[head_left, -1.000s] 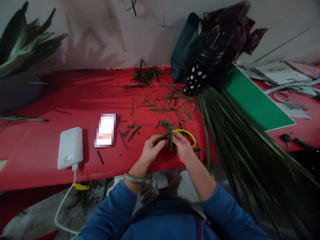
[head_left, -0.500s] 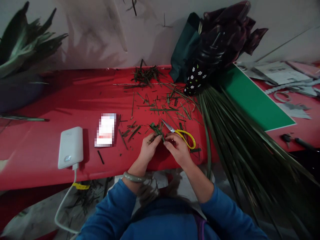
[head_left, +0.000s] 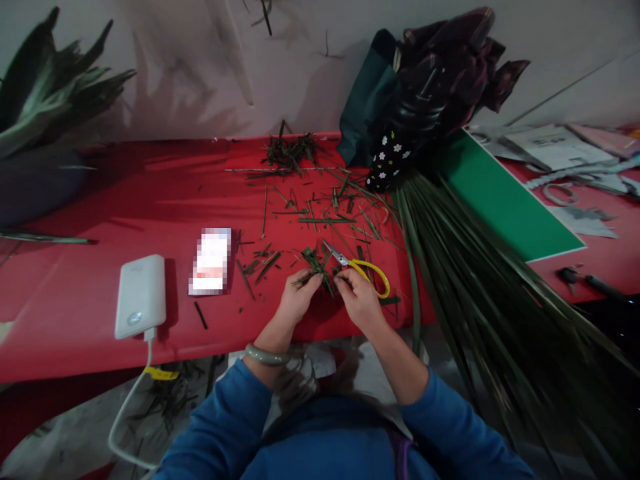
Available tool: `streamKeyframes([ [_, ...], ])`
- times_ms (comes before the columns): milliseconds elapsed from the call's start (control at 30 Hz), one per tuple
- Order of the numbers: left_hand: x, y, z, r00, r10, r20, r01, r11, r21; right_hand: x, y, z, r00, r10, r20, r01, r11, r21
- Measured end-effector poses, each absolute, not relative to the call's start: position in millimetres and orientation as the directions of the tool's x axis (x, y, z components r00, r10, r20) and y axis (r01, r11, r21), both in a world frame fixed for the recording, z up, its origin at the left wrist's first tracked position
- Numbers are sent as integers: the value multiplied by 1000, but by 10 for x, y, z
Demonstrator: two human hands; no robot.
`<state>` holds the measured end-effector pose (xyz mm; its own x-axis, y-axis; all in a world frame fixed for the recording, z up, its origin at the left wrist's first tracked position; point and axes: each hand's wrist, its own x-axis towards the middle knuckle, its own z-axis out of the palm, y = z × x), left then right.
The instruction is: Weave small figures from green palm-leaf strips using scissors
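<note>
My left hand (head_left: 296, 303) and my right hand (head_left: 357, 299) meet over the red table (head_left: 100, 207), both pinched on a small folded piece of green leaf strips (head_left: 316, 264). The fingers of each hand are closed on its strands. Yellow-handled scissors (head_left: 364, 269) lie on the table just behind my right hand, blades pointing left. A green bangle (head_left: 264, 356) sits on my left wrist, and both arms wear blue sleeves.
A white power bank (head_left: 141, 295) with a cable lies at the left, a small card (head_left: 211, 261) beside it. Leaf trimmings (head_left: 320, 207) litter the middle. A long bundle of green fronds (head_left: 480, 280) runs down the right, by a green board (head_left: 505, 200) and dark bags (head_left: 425, 87).
The leaf piece has dropped from upright to tilted left, uncovering the scissor blades. Both hands have drawn slightly closer to me and keep working the strands.
</note>
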<state>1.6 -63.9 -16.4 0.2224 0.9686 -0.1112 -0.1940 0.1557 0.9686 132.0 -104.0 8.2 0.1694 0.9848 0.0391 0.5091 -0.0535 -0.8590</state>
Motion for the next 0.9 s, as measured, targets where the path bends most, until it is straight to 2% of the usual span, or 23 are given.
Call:
streamKeyframes([
  [233,14,-629,-193,222,966,-131,-228,183,956,1355,-1081,31,135,991,9,383,-44,-923],
  [400,22,-626,-191,160,976,-147,-223,181,958,1494,-1122,-30,244,970,21,306,-56,-950],
  [533,23,-631,-172,157,976,-150,-233,184,955,1648,-1152,-27,317,942,108,447,-48,-893],
  [767,23,-637,-158,153,978,-144,-243,179,953,1657,-1248,77,150,981,125,612,7,-791],
  [900,29,-631,-176,146,981,-125,-255,159,954,1711,-1284,66,132,979,153,677,23,-736],
])
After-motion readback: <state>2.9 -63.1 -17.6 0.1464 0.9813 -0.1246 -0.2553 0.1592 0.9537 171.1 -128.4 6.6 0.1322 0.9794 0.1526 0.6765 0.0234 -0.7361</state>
